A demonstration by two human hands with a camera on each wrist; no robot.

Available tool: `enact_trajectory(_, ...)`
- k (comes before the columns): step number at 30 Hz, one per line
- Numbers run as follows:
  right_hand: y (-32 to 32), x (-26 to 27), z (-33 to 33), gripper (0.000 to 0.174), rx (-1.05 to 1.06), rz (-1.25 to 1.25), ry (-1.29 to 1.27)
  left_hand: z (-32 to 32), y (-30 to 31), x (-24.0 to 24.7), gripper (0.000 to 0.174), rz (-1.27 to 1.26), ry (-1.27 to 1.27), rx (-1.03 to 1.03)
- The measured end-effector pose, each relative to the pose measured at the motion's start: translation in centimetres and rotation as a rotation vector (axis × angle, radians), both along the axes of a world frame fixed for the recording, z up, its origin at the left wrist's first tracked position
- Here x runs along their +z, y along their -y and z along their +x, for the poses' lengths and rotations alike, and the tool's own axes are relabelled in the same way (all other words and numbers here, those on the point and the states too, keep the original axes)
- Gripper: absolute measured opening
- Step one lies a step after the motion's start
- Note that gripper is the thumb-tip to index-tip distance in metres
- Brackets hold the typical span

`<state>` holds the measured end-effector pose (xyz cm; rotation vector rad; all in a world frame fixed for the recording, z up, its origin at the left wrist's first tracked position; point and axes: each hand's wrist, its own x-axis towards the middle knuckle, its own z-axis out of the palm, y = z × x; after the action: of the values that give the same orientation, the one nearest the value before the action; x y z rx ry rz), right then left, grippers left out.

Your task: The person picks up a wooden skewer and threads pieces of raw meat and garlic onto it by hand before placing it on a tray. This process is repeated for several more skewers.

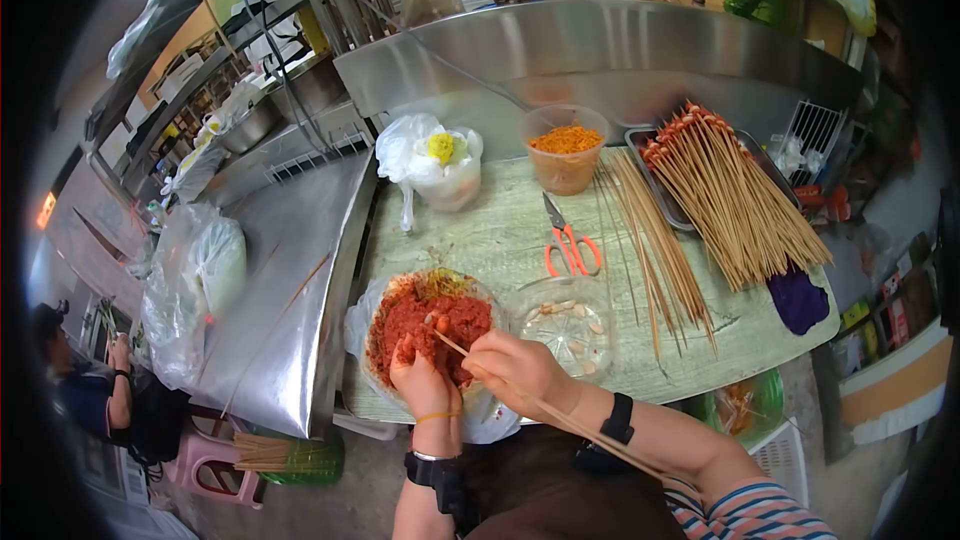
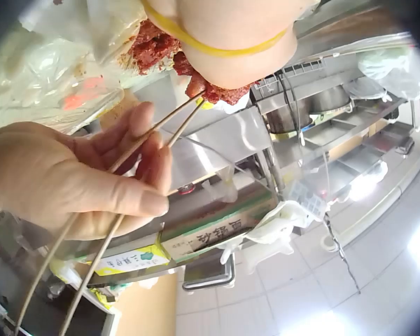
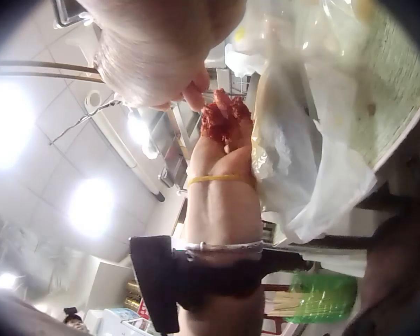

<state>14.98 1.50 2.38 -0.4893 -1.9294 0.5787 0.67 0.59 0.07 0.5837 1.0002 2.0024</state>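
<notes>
My left hand (image 1: 425,382), its fingers coated in red paste, holds a piece of red-coated meat (image 2: 196,85) over the bowl of red marinated meat (image 1: 390,325). My right hand (image 1: 522,370) pinches two thin bamboo skewers (image 2: 110,227) between thumb and fingers. Their front ends reach the meat at my left fingers, while their long tails run back along my right forearm. In the right wrist view, red paste (image 3: 224,119) covers the left fingertips, and most of the left palm is hidden.
Right of the bowl sits a clear plastic tray (image 1: 560,332) with pale pieces inside. Orange-handled scissors (image 1: 572,250), loose skewers (image 1: 655,250) and a tub of orange seasoning (image 1: 565,155) lie beyond. A metal tray (image 1: 680,205) holds loaded skewers. Another person (image 1: 85,390) is at far left.
</notes>
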Motion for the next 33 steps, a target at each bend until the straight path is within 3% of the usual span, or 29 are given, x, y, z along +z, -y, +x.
enact_trajectory(3,-0.2,0.6,0.1,0.013,0.040,-0.098,-0.081,-0.3,-0.4,-0.8,0.020,-0.028,0.022,0.077)
enact_trajectory(5,-0.7,-1.7,-0.7,0.011,0.057,-0.127,-0.109,-0.7,-0.6,-1.3,0.021,-0.101,-0.060,0.109)
enact_trajectory(7,-0.7,-1.7,-0.4,0.013,0.071,-0.141,-0.099,-0.1,-0.5,-0.1,0.024,-0.063,-0.079,-0.033)
enact_trajectory(11,0.0,0.1,0.1,0.015,0.064,-0.182,-0.138,-0.3,-0.2,-0.2,0.026,-0.048,-0.034,-0.058)
enact_trajectory(15,0.4,1.1,2.9,0.017,0.007,-0.259,-0.113,-1.2,-0.5,-1.0,0.028,-0.082,-0.020,0.065)
enact_trajectory(17,0.9,1.4,5.4,0.021,0.278,-1.019,-0.351,-1.1,-0.6,-1.2,0.028,-0.070,-0.003,0.061)
enact_trajectory(21,0.4,1.1,9.9,0.024,0.207,-1.028,-0.465,-0.3,-0.3,-0.2,0.038,-0.077,-0.073,-0.023)
enact_trajectory(24,-0.9,2.0,13.6,0.024,-0.017,-0.901,-0.724,-0.3,0.0,0.1,0.042,-0.036,-0.047,-0.015)
enact_trajectory(27,-5.1,2.1,16.9,0.025,-0.176,-0.700,-0.993,-0.6,-0.1,-0.3,0.045,-0.016,-0.074,-0.050)
enact_trajectory(33,-16.4,-0.8,21.2,0.034,-0.341,-0.750,-1.285,-1.2,-0.2,-1.3,0.044,-0.005,-0.117,-0.064)
